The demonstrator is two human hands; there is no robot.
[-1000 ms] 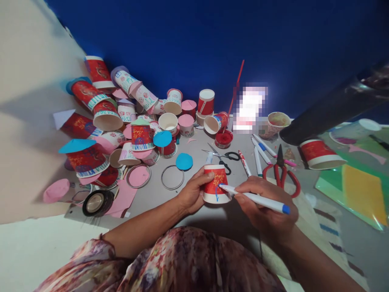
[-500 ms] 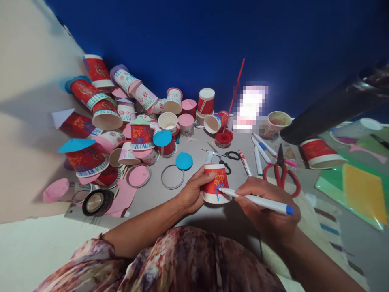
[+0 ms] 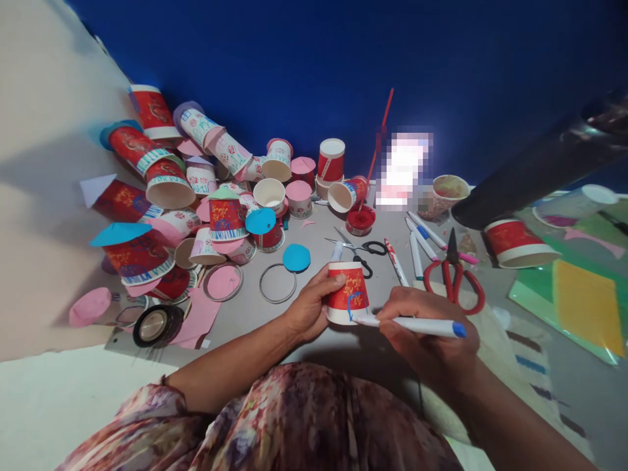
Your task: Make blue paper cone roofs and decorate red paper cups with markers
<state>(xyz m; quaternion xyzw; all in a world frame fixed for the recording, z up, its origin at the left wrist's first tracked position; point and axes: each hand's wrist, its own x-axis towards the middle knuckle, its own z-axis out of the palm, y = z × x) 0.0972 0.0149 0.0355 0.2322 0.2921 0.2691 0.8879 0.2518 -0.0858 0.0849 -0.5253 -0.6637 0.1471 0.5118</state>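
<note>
A red paper cup (image 3: 345, 288) with gold print is upside down, its white rim lowest. My left hand (image 3: 314, 301) is closed around its left side, thumb on the front. A blue arch-like line is drawn on the cup's lower part. My right hand (image 3: 426, 333) grips a white marker (image 3: 422, 325) with a blue end, its tip at the cup's white rim. Just behind the cup lie black-handled scissors (image 3: 366, 258) and a red-and-white marker (image 3: 395, 261).
Paper cups with paper tops (image 3: 226, 219) pile up on the left. Metal rings (image 3: 277, 283), a roll of tape (image 3: 157, 325) and a blue paper disc (image 3: 296, 258) lie nearer. Red-handled shears (image 3: 454, 278) and several markers (image 3: 422, 239) lie right, beside a dark post (image 3: 530, 163).
The marker tip has moved down from the cup's red side to its white rim, with my right hand shifting slightly. My left hand keeps hold of the cup.
</note>
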